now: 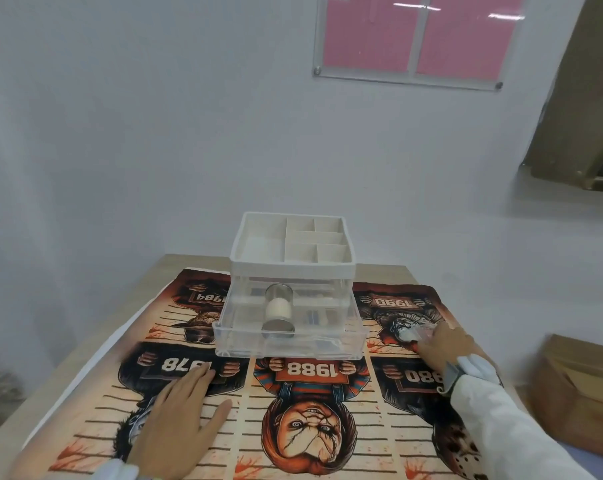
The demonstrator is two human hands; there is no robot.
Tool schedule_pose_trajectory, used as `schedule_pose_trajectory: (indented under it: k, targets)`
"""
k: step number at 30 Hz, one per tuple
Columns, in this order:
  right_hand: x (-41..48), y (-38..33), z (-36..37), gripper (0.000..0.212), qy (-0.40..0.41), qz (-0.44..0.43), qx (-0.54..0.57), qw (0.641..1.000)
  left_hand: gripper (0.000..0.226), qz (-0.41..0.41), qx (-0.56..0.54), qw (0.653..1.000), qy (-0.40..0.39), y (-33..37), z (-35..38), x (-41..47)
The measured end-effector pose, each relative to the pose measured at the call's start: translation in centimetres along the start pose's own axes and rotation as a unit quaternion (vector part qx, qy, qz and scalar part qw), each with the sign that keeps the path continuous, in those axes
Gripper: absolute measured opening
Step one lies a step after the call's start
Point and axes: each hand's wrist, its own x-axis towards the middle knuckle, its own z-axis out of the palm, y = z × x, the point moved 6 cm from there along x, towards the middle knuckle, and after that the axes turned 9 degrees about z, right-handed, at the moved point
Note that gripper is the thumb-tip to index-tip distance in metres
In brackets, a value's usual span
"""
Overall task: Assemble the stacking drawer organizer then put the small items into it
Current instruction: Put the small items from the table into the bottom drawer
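The stacking organizer stands at the far middle of the table, with a white divided top tray (293, 271) over a clear body. Its clear lower drawer (286, 348) is pulled out toward me. A sand timer (278, 308) with metal ends lies inside it, next to other pale items that are hard to make out. My left hand (178, 410) rests flat on the printed mat (310, 427), fingers spread, holding nothing. My right hand (445, 344) reaches down to the mat just right of the drawer. Its fingertips are blurred and touch a pale spot there.
The mat with horror-figure prints covers most of the wooden table (379, 271). A brown cardboard box (577, 393) sits beyond the table's right edge. A white wall rises right behind the organizer.
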Motion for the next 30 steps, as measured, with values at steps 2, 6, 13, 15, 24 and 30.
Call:
schedule_pose_trajectory:
  k: [2, 6, 13, 15, 24, 30]
  targets:
    - [2.0, 0.8, 1.7, 0.045, -0.023, -0.011, 0.009, 1.000, 0.079, -0.001, 0.000, 1.000, -0.001, 0.0, 0.0, 0.1]
    - [0.4, 0.5, -0.2, 0.053, -0.030, -0.026, 0.077, 0.996, 0.079, -0.001, 0.014, 1.000, -0.010, 0.1, 0.0, 0.0]
    - [-8.8, -5.7, -13.7, 0.039, 0.052, -0.180, 0.330, 0.925, 0.079, 0.004, 0.005, 1.000, -0.009, -0.1, 0.2, 0.0]
    - [-12.4, -7.6, -17.0, 0.037, 0.018, -0.266, 0.363, 0.893, 0.079, 0.004, 0.003, 1.000, -0.009, -0.1, 0.2, 0.0]
    - [-18.7, -16.2, -15.1, 0.042, -0.125, -0.448, 0.181, 0.867, 0.080, 0.003, -0.001, 1.000, -0.014, 0.2, 0.0, -0.2]
    - [-18.9, -18.7, -12.3, 0.041, -0.139, -0.439, 0.036, 0.887, 0.080, -0.005, 0.009, 1.000, -0.024, 0.5, -0.3, -0.1]
